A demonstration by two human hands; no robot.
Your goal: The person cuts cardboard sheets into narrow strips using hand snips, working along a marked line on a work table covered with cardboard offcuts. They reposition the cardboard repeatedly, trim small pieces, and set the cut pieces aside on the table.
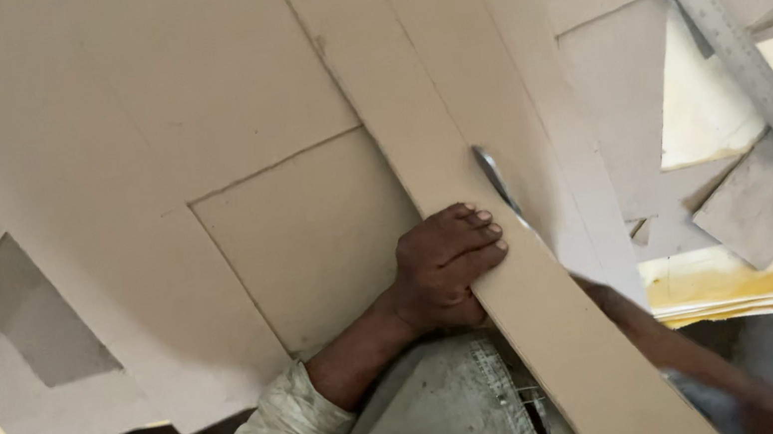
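Cardboard everywhere: flat, matte brown sheets (143,130) overlapping, with angular offcuts (759,215) at right. Left hand (444,264) presses a long narrow cardboard strip (464,196), fingers together over its edge. A thin metal blade (494,175) pokes out just beyond the fingertips. Right hand is blurred and hidden under the strip; its grip cannot be told. A steel ruler (748,65) lies diagonally, well apart.

right hand: hidden under cardboard strip (523,329) | steel ruler (748,65): ends cropped
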